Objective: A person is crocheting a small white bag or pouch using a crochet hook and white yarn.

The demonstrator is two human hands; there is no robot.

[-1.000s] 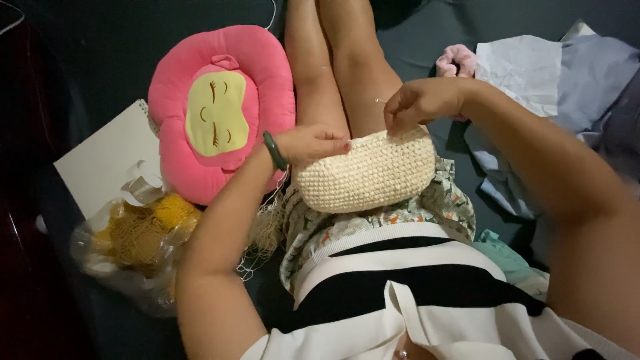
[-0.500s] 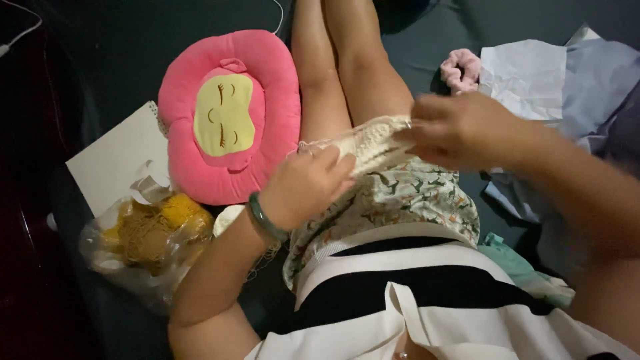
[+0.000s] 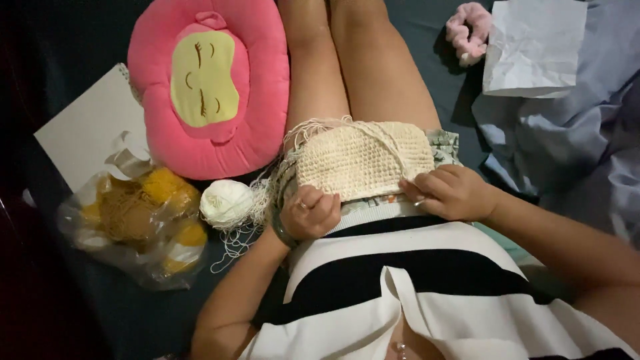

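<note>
Roughly, by size:
Pillow: pink round cushion [image 3: 208, 87] lay left of the legs.
Bag: clear plastic bag [image 3: 137, 220] of yellow yarn lay below it.
Crochet piece: cream crocheted piece [image 3: 363, 160] lay across the lap.
Left hand [image 3: 310, 213]: closed, pinching its lower left edge.
Right hand [image 3: 453, 193]: fingers curled, gripping its lower right edge.
Yarn ball: white yarn ball [image 3: 227, 203] sat just left of the piece.

A dark teal bed sheet [image 3: 413, 27] carries everything. A pink face cushion [image 3: 208, 83] lies toward its far left, beside a white card [image 3: 83, 130]. A clear bag of yellow yarn [image 3: 137, 217] and a cream yarn ball [image 3: 227, 203] lie nearer. Far right: pink scrunchie [image 3: 469, 30], white paper [image 3: 533, 47], pale blue cloth [image 3: 573, 133].
</note>
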